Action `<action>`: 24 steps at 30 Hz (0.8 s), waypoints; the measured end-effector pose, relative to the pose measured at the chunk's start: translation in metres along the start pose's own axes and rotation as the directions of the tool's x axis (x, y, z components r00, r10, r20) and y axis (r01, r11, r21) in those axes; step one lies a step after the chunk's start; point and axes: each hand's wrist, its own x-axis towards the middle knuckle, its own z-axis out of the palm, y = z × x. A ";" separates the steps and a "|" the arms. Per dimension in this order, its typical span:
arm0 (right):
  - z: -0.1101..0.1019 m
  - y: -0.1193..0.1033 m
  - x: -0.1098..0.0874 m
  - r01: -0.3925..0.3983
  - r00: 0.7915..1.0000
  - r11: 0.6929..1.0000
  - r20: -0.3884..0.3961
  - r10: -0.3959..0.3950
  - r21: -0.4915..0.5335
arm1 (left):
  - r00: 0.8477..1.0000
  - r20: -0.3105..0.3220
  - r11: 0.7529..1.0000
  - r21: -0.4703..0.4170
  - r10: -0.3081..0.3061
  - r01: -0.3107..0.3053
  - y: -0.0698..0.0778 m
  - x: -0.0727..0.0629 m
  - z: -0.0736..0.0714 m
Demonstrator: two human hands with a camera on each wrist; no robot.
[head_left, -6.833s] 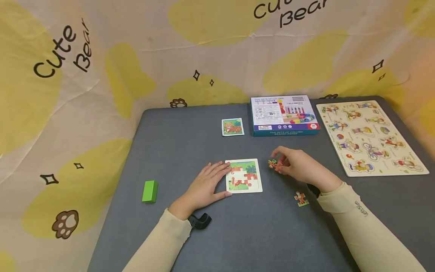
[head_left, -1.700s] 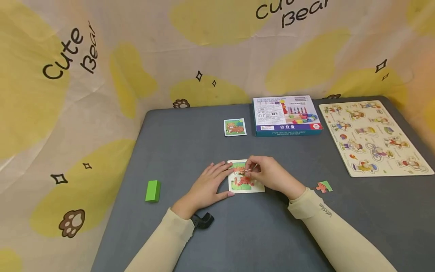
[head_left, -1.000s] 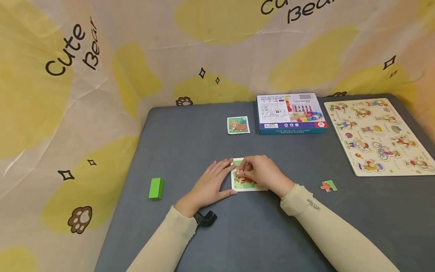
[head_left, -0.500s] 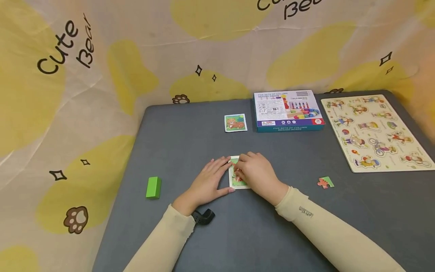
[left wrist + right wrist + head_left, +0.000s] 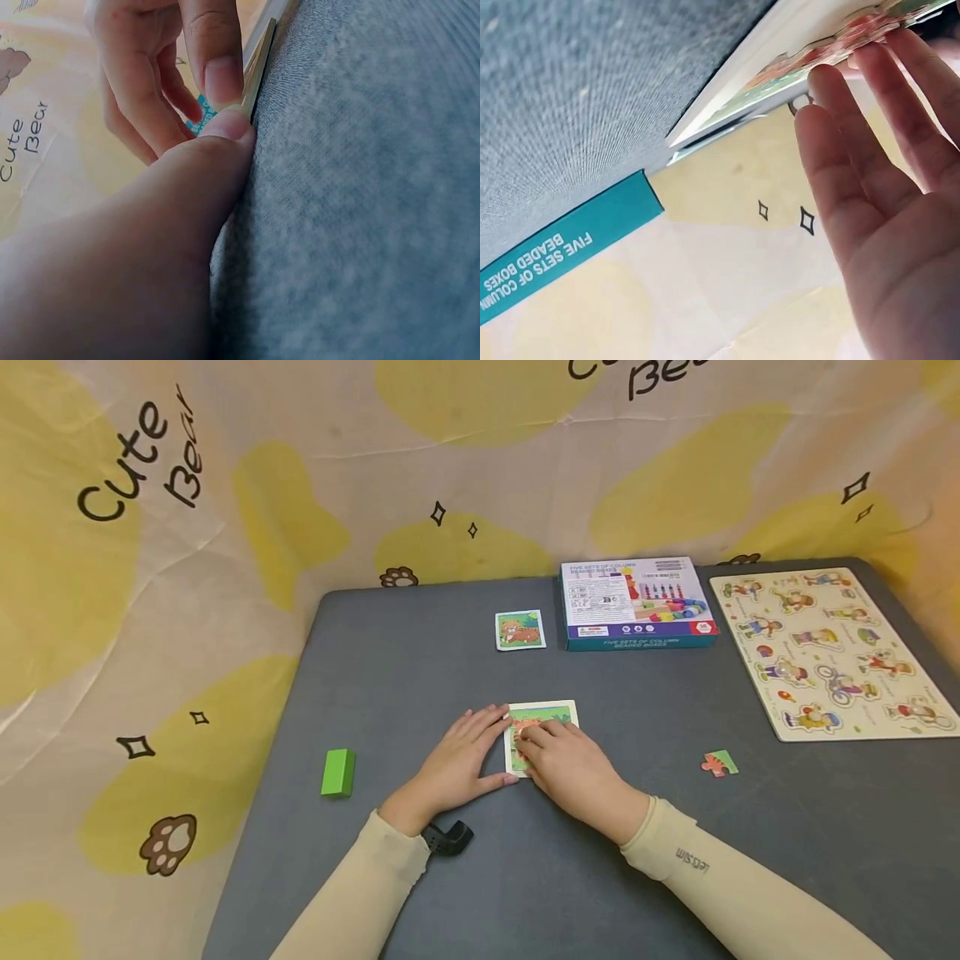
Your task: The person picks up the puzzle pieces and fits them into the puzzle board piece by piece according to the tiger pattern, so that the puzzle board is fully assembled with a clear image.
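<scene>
A small square jigsaw puzzle (image 5: 566, 708) with a white frame and an orange tiger picture lies on the table. My left hand (image 5: 453, 768) rests along its left side, fingers straight, with the thumb against the near corner. My right hand (image 5: 581, 772) lies over the puzzle and covers much of it. In the right wrist view, straight fingertips (image 5: 870, 56) touch the orange pieces, some of which look slightly raised. One loose orange and green puzzle piece (image 5: 720, 763) lies to the right of my hand.
A small tiger picture card (image 5: 521, 630) lies beyond the puzzle, left of a bead set box (image 5: 637, 606). At the right is a large wooden board (image 5: 832, 652) with printed figures. A green block (image 5: 338, 773) stands on the left. A printed cloth hangs behind the table.
The right hand has brought a puzzle piece from the right onto the puzzle, let go of its pinch and flattened its fingers there. The left hand has stayed at the puzzle's left side.
</scene>
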 end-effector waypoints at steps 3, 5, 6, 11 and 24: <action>0.001 0.002 0.000 0.014 1.000 1.000 0.015 -0.014 0.019 | 1.000 0.001 1.000 -0.004 0.000 0.000 0.000 -0.001 0.000; 0.001 0.005 0.000 0.023 1.000 0.999 0.020 -0.024 0.033 | 1.000 -0.002 1.000 -0.007 0.004 -0.004 0.000 -0.001 0.000; 0.001 0.006 0.000 0.028 0.999 0.999 0.024 -0.029 0.040 | 1.000 -0.003 1.000 -0.007 0.004 -0.004 0.000 -0.001 0.000; 0.002 0.014 -0.001 0.052 0.998 0.997 0.042 -0.054 0.060 | 1.000 0.001 1.000 -0.012 0.004 -0.004 0.000 0.000 -0.001; 0.007 0.013 -0.006 0.035 0.999 0.999 0.012 -0.036 0.032 | 1.000 0.010 1.000 -0.004 -0.003 0.003 -0.002 0.000 0.000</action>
